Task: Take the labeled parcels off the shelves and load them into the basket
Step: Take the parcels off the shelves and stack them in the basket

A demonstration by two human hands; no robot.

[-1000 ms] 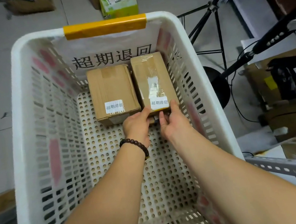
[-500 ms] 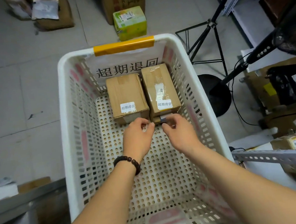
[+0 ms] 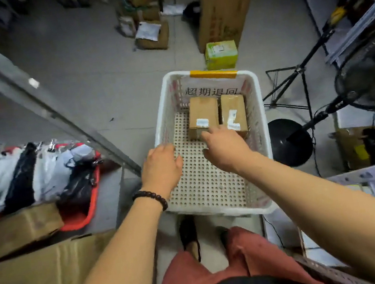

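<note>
Parcels already loaded sit in the white basket (image 3: 260, 146), which stands on the floor just ahead of the person's feet and is the biggest thing in play; most of its perforated bottom is bare on the near side. Two brown boxes lie side by side against its far wall, long axes running near to far: the left parcel (image 3: 203, 112) and the right parcel (image 3: 233, 109), each with a white label at its near end. The right hand (image 3: 227, 149) reaches out over the basket floor, fingers loosely spread and holding nothing, its fingertips at or just short of the near end of the left parcel; contact cannot be told. The left hand (image 3: 161, 164) hovers over the basket's left rim, relaxed, fingers loosely curled and empty. Both boxes lie straight ahead and far of the hands, with the right hand clearly the nearer. With both placed, the next parcel would likely come from the metal shelving (image 3: 367, 173) on the near right or the shelf frame (image 3: 40, 99) on the left.
</note>
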